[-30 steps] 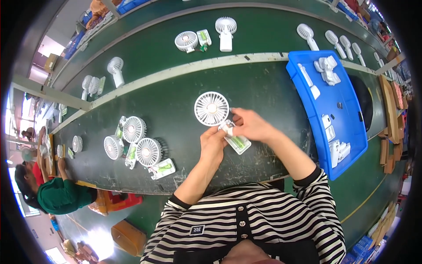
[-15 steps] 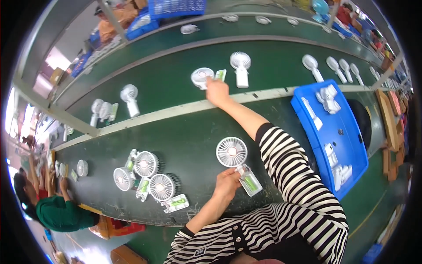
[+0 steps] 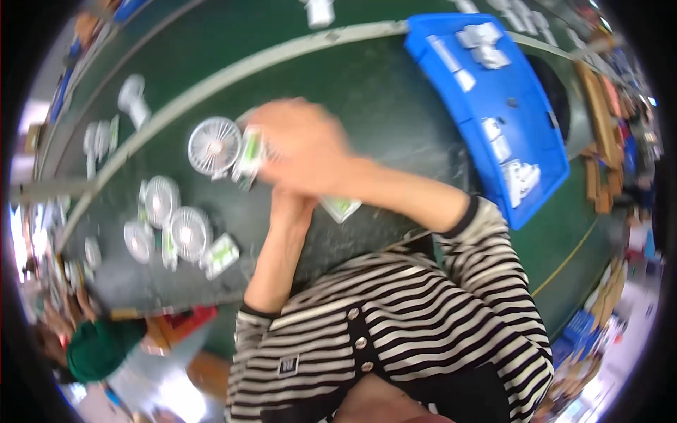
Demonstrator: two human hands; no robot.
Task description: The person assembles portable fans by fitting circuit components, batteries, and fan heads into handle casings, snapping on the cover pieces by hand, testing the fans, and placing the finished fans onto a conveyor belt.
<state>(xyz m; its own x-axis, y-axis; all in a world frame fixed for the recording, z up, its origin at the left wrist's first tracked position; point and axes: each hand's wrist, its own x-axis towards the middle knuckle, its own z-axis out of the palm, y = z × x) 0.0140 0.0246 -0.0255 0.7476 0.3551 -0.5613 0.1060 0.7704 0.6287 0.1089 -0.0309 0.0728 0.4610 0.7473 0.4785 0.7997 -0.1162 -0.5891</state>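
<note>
My right hand (image 3: 302,141), smeared by motion, is closed at the open handle of a white handheld fan (image 3: 215,146). The fan's round head points left, and a green piece shows in its handle beside my fingers. Under it is my left hand (image 3: 290,203), partly covered. The opened handle of a second fan (image 3: 341,209), also with a green piece inside, sticks out to the right of my left hand; its head is hidden behind my hands. Several fans lie in a cluster at the left, among them one white fan (image 3: 190,233) with an opened handle (image 3: 221,256) near it.
A blue bin (image 3: 486,127) with white plastic parts stands on the right of the dark green workbench (image 3: 402,155). A pale rail (image 3: 282,53) divides the bench from the conveyor, where more fans (image 3: 134,99) lie. A co-worker in a green top (image 3: 102,349) sits far left.
My right hand has come back from the conveyor with a fan, over the bench to my left hand. The left hand has moved up and left. The whole view has shifted.
</note>
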